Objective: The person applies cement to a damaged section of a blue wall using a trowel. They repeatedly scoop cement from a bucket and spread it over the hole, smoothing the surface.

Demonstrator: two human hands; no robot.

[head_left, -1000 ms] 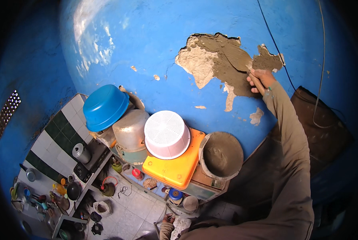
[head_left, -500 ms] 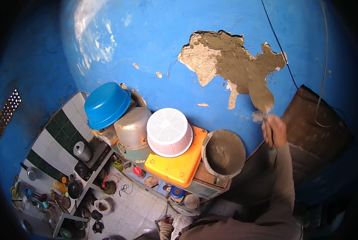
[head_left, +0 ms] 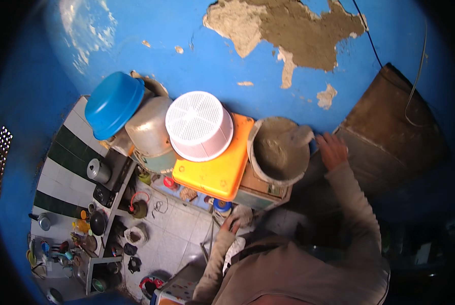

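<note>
My right hand grips the trowel by its handle at the right rim of the bucket. The blade dips into the bucket, which holds wet grey mortar and sits on a wooden cabinet. Above, grey mortar covers part of a broken patch in the blue wall. My left hand is low in the centre, fingers curled beside a thin metal frame; what it holds is too small to make out.
Left of the bucket are an orange lid, white strainer, blue basin and metal pot. A cluttered counter runs along the left above a tiled floor. A dark panel and hanging cables stand right.
My right hand has moved the trowel down from the wall patch to the bucket. The view has shifted, putting the wall higher in the picture; my left hand sits higher in it.
</note>
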